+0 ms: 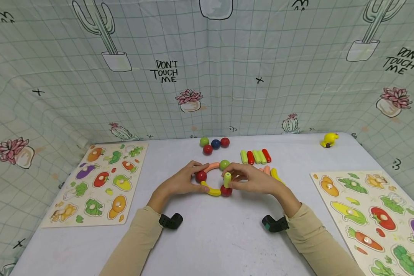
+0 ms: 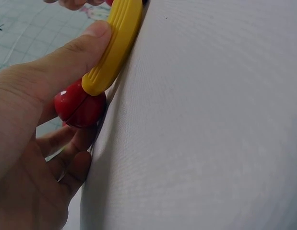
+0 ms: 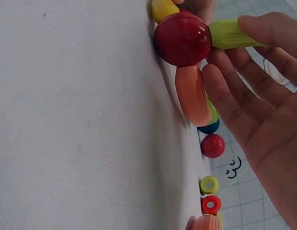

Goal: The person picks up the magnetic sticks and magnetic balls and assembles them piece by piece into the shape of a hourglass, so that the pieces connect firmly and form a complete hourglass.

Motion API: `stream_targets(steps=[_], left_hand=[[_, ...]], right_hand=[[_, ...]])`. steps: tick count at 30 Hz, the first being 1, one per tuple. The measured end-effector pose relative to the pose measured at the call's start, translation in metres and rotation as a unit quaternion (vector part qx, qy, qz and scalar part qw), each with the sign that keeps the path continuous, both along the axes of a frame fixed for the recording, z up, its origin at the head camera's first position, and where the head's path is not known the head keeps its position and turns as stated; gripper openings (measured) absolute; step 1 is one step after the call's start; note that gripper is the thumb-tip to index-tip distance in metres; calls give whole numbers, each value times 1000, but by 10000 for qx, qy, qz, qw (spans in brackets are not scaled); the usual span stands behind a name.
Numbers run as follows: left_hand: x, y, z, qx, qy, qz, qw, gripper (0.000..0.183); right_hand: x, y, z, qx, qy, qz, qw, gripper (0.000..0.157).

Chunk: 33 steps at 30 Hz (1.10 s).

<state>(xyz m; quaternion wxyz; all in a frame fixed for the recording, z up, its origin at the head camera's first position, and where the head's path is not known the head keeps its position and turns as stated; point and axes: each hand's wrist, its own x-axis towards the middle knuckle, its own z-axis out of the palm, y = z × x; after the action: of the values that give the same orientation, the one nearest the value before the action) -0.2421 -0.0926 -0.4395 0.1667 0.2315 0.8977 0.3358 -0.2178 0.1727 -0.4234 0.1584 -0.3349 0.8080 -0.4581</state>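
A ring of toy pieces lies on the table. It has a red ball [image 1: 201, 176] at left, a green ball [image 1: 224, 165] at the back, a nearer red ball [image 1: 226, 191], a salmon curved piece [image 1: 212, 166] and a yellow curved piece [image 1: 212, 191]. My left hand [image 1: 183, 179] holds the ring's left side, thumb on the yellow piece and fingers round the left red ball. My right hand [image 1: 255, 178] pinches a light green stick [image 3: 230, 34] that stands upright on the nearer red ball. Another salmon curved piece [image 3: 191, 93] joins that ball, beside the right fingers.
Loose balls [image 1: 215, 144] sit behind the ring. Green and red sticks [image 1: 256, 156] lie at back right, with a yellow curved piece [image 1: 276, 174] partly behind the right hand. Picture boards flank the work, left [image 1: 132, 184] and right [image 1: 334, 207]. A yellow toy [image 1: 329, 140] stands far right.
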Motion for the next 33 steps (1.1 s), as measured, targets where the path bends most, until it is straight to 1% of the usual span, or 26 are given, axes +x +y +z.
stream_targets(steps=[4, 8, 13, 16, 19, 22, 24, 27, 30, 33], left_hand=[[0, 1, 1, -24, 33, -10, 10000, 82], [0, 1, 1, -43, 44, -22, 10000, 81], [0, 1, 1, -69, 44, -35, 10000, 81], [-1, -1, 2, -67, 37, -36, 10000, 80], [-2, -5, 4, -39, -21, -49, 10000, 74], [-3, -7, 7, 14, -67, -26, 10000, 62], [-3, -6, 8, 77, -71, 6, 9999, 53], [-4, -4, 8, 186, -61, 43, 9998, 45], [-6, -2, 9, 251, -32, 59, 9997, 41], [-7, 0, 10, 213, 31, 75, 9997, 41]], right_hand=[[-1, 2, -1, 28, -42, -10, 10000, 36], [-2, 6, 0, 121, -98, -122, 9998, 38], [-4, 16, 2, 183, -103, -360, 9991, 30], [-6, 23, 4, 280, -69, -575, 9979, 27], [-7, 29, 6, 362, -62, -788, 9962, 28], [-9, 34, 7, 289, -106, -926, 9952, 29], [-11, 37, 7, 261, -41, -1009, 9945, 28], [-13, 41, 8, 230, 104, -1170, 9928, 27], [-14, 44, 8, 276, 224, -1323, 9906, 25], [-14, 45, 9, 316, 321, -1362, 9897, 22]])
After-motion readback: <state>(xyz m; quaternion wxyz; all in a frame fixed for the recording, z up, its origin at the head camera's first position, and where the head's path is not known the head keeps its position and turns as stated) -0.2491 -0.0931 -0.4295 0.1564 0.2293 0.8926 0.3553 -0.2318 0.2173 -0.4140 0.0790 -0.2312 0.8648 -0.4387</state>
